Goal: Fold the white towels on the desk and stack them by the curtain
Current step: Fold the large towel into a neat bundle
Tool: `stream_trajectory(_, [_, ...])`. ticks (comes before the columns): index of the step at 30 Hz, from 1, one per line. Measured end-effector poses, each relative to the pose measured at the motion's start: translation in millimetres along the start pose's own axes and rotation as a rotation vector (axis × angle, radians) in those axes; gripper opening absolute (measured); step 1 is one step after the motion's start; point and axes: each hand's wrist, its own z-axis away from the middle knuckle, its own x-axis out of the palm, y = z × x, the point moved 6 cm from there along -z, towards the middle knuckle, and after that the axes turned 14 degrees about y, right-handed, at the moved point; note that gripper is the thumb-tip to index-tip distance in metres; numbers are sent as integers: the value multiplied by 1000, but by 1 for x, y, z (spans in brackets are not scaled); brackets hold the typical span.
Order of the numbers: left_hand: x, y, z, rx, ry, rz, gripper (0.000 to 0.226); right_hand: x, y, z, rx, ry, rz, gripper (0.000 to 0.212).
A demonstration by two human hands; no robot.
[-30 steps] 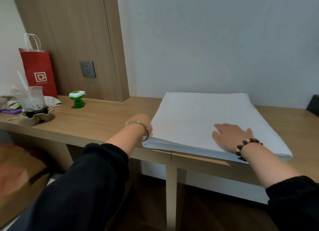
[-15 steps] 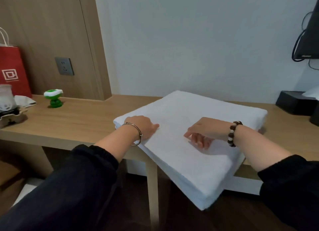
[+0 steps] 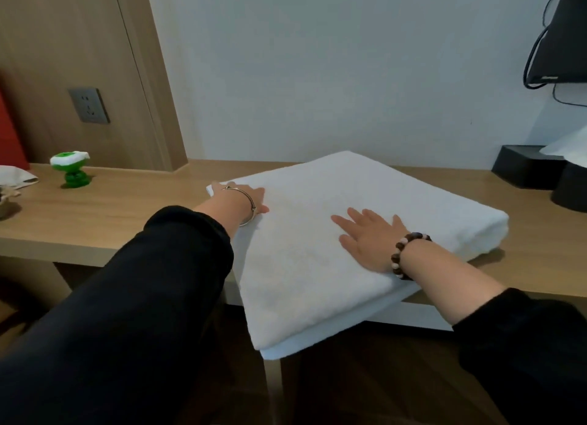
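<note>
Against a pale wall (image 3: 317,75), a light wooden table (image 3: 127,211) carries the thick folded white towel (image 3: 301,265), laid askew with its near corner hung past the front edge. A slide to the floor could be caused by any pull toward that overhang (nothing supports it there). The towel is pressed by the right hand (image 3: 365,237), fingers spread flat and nothing held. The left hand (image 3: 254,199) is rested on the left corner, and any grip cannot be told. The top is smooth and the layers even.

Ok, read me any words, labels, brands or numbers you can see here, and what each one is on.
No text can be read.
The dark screen has a tiny pale mark on its lower edge, too blurred to read.
The white towel, wall socket and green toy bear no lettering.
</note>
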Motion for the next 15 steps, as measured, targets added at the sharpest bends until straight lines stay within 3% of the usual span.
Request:
stream_trajectory(4, [-13, 4, -4, -35, 69, 52, 62, 5, -3, -18, 71, -33, 22, 53])
stream_trajectory(8, [-31, 39, 7, 117, 111, 160, 41, 6, -2, -38, 92, -62, 10, 53])
stream_trajectory(11, [-22, 64, 29, 177, 83, 215, 44, 3, -1, -44, 87, -75, 3, 53])
stream_trajectory(15, [5, 67, 60, 77, 54, 360, 59, -7, -8, -30, 9, -85, -14, 53])
